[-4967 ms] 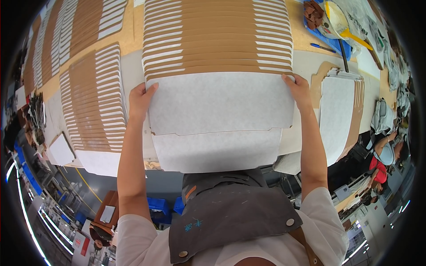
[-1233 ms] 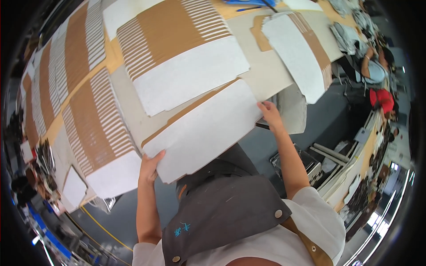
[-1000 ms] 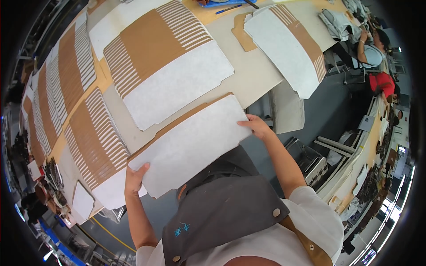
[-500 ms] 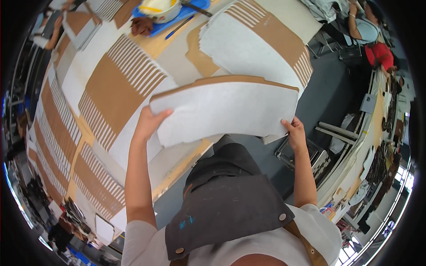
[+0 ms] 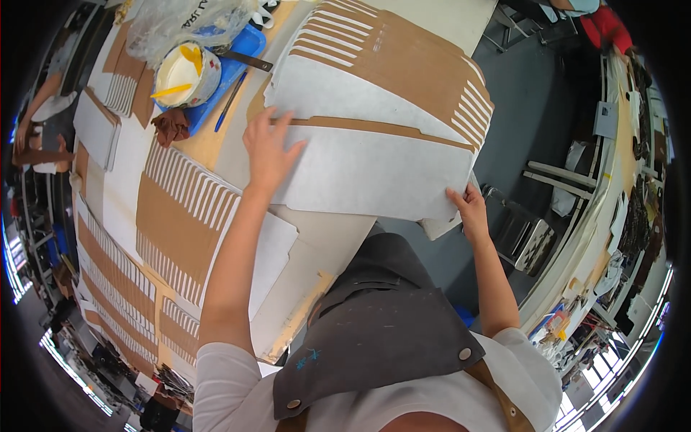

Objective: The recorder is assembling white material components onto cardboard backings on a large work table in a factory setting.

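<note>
Smooth grey flooring (image 5: 507,119) spreads to the right of a pale worktable (image 5: 327,241) whose near edge shows worn wood. A long white panel (image 5: 367,173) with a narrow brown strip along its far edge lies before the person, overlapping the near part of a fanned stack of white sheets with brown, white-striped faces (image 5: 414,61). The right hand (image 5: 471,210) grasps this panel at its right end, thumb on the upper face. Over the panel's left end the left hand (image 5: 270,147) is spread, unclenched, fingers splayed and thumb apart; how firmly it touches cannot be told. To the left of that arm sits a second fanned pile, brown with white stripes (image 5: 173,234). Farther off, a blue plastic tray (image 5: 250,42) carries a round white tub (image 5: 210,75) of pale paste with a yellow spatula (image 5: 173,91) in it. Crumpled brown cloth (image 5: 170,128) lies just beside the tub, a slim blue pen (image 5: 230,101) alongside the tray, and a clear plastic bag (image 5: 162,36) beyond. Another person (image 5: 47,108) is partly visible at the far left.
</note>
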### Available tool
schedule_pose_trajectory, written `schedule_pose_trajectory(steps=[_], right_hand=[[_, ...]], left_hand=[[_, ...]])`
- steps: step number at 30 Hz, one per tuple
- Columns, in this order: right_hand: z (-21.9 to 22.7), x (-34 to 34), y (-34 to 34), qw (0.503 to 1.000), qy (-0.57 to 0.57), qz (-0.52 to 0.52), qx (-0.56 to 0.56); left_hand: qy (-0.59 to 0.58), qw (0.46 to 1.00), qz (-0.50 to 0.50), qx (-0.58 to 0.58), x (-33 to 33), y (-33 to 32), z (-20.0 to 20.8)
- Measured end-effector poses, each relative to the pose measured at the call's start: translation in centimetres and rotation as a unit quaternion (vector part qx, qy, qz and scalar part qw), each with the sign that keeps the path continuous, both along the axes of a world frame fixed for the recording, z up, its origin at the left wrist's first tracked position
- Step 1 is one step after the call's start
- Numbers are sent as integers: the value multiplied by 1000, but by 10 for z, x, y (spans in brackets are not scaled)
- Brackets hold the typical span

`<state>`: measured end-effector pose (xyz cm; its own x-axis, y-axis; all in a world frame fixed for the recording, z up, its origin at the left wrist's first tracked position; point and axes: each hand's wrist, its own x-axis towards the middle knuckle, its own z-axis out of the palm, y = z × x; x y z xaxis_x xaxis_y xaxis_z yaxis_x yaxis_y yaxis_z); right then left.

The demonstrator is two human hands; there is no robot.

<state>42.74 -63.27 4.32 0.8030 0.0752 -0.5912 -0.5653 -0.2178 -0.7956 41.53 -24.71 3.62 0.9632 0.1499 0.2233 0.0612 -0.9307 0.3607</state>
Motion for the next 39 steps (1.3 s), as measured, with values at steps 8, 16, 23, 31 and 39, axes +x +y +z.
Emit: schedule_pose_trajectory(steps=[8, 16, 23, 31, 39], right_hand=[[8, -9, -1, 998, 60, 14, -2], [34, 23, 68, 830, -415, 152, -339], [14, 31, 125, 792, -438, 297, -304], [16, 44, 126, 770, -480, 286, -309], [59, 57, 103, 856, -316, 335, -235]], left_hand=[[81, 982, -125, -117, 28, -11, -21], [32, 980, -90, -175, 35, -9, -24], [14, 974, -143, -177, 35, 4, -24], [-83, 962, -193, -174, 10, 4, -2], [240, 884, -134, -377, 9, 19, 47]])
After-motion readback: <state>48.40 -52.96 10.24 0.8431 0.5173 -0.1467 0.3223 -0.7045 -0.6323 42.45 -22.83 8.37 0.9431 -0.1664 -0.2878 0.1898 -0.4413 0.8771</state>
